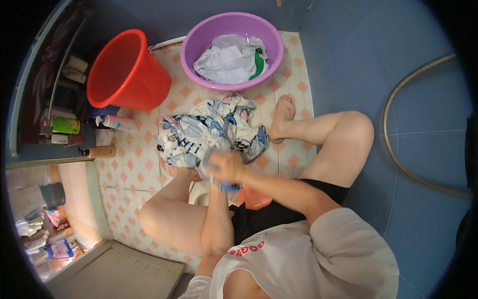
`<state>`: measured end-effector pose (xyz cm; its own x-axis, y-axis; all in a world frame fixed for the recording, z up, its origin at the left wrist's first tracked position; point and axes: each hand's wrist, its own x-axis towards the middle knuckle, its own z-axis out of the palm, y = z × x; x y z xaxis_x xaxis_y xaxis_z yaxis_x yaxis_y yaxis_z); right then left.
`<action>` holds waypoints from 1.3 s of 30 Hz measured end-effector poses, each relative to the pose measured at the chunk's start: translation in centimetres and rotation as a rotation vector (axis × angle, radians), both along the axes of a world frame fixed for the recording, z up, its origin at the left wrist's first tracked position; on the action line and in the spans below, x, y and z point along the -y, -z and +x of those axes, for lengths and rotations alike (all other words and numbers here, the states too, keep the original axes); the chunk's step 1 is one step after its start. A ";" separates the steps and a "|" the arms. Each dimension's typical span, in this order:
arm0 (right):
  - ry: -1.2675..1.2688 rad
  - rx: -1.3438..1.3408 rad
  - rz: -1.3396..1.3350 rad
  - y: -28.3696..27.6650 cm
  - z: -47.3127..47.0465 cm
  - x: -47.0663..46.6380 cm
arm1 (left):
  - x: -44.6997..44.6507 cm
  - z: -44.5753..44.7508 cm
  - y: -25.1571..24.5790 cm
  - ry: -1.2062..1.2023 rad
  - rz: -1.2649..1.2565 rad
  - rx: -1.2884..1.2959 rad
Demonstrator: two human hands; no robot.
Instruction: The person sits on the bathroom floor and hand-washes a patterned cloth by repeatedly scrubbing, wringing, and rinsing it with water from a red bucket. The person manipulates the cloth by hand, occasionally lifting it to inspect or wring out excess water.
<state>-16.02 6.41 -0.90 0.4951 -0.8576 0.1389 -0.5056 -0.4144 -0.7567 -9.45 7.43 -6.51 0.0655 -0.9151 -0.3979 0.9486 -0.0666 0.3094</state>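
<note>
A patterned white and blue cloth (198,130) lies bunched on the tiled floor between my feet. Blurred by motion, my right hand (226,166) grips a part of this cloth close to my body. My left hand (213,173) is right against it, mostly hidden by the cloth and the right hand; its fingers cannot be made out. Beyond the heap stands a purple plastic basin (231,88) holding wet white cloth (224,59) with a green band.
A red bucket (153,82) stands at the upper left. Near the left shelf are a pink pump bottle (117,122) and a brown pump bottle (101,151). A metal shower hose (388,123) hangs along the blue tiled wall at right. An orange-red plastic thing (254,198) is below my hands.
</note>
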 end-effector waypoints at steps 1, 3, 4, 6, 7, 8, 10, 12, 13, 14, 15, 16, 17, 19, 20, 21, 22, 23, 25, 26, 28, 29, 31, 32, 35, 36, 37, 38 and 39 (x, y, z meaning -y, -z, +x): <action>0.097 -0.158 0.098 0.8 -1.1 3.9 | 0.2 -0.3 -1.4 0.054 0.166 0.080; 0.330 -0.365 0.161 2.0 -5.1 9.3 | 0.3 -1.1 -3.2 0.297 0.339 0.388; 0.248 -0.373 0.077 2.4 -7.0 11.0 | 0.7 -1.3 -4.0 0.424 0.270 0.408; 0.099 -0.309 0.109 2.0 -9.3 12.0 | 0.9 -0.7 -4.4 0.575 0.245 0.622; 0.031 -0.241 0.220 0.8 -9.7 12.1 | 0.3 0.1 -3.5 0.597 0.292 0.817; -0.037 -0.178 0.327 -0.9 -10.0 12.1 | -0.5 1.0 -1.7 0.636 0.276 0.991; 0.046 0.072 0.532 -3.6 -9.8 9.9 | -3.0 3.9 3.1 0.732 0.209 1.336; 0.167 0.287 0.711 -6.4 -10.6 8.9 | -5.8 5.5 7.2 0.947 0.379 1.550; 0.270 0.367 0.783 -7.2 -12.0 8.7 | -6.1 4.6 7.2 0.951 0.455 1.525; 0.373 0.452 0.851 -7.6 -13.4 8.6 | -6.5 3.8 7.1 0.954 0.533 1.501; 0.467 0.526 0.912 -7.8 -14.6 9.3 | -6.6 3.5 6.5 0.956 0.612 1.487; 0.485 0.665 0.970 -8.9 -15.2 9.9 | -6.4 4.9 6.9 0.846 0.669 1.473; 0.501 0.804 1.027 -9.7 -15.9 10.7 | -6.2 7.1 7.0 0.704 0.717 1.307; 0.568 0.934 1.123 -10.2 -19.6 13.6 | -2.5 8.4 3.5 0.414 0.719 0.798; 0.614 1.039 1.096 -11.6 -20.2 14.8 | 0.2 9.1 -0.3 0.247 0.726 0.475; 0.603 1.166 1.110 -14.2 -18.4 15.6 | 2.0 18.1 0.3 0.182 0.509 0.542; 0.466 1.304 1.114 -17.6 -15.2 16.4 | 1.5 30.2 -5.3 0.071 0.301 0.676; 0.516 1.302 0.986 -18.1 -16.7 18.1 | 6.3 26.8 -8.7 -0.044 0.220 0.672; 0.381 1.350 0.692 -22.6 -18.3 20.3 | 9.8 21.0 -22.0 -0.194 0.135 0.671; 0.341 1.382 0.564 -26.1 -17.3 19.6 | 8.7 22.8 -26.5 -0.319 -0.139 0.767; 0.170 1.450 0.285 -30.2 -17.8 19.8 | 6.4 20.5 -38.1 -0.371 -0.230 0.841; 0.031 1.484 0.130 -30.9 -18.8 20.8 | 4.4 21.1 -40.7 -0.364 -0.366 0.877; 0.046 1.265 -0.104 -33.3 -17.7 16.3 | 1.9 27.9 -41.3 -0.005 -0.720 0.551; 0.053 1.184 -0.170 -31.7 -16.4 15.4 | 0.2 28.6 -40.0 -0.079 -0.652 0.641; 0.119 0.724 -0.080 -23.9 -15.4 14.9 | -1.0 25.5 -28.2 -0.467 -0.494 0.649; 0.141 0.327 0.025 -20.0 -15.9 15.2 | -1.6 24.1 -23.7 -0.403 -0.430 0.647; 0.148 0.126 0.316 -19.4 -14.2 12.9 | -3.1 23.0 -19.3 -0.506 -0.189 0.800; -0.052 0.243 0.607 -13.5 -13.8 13.0 | -4.7 23.5 -14.9 -0.457 0.176 0.867; -0.011 0.211 0.880 -8.7 -12.4 10.9 | -7.2 24.8 -10.7 -0.382 0.531 0.872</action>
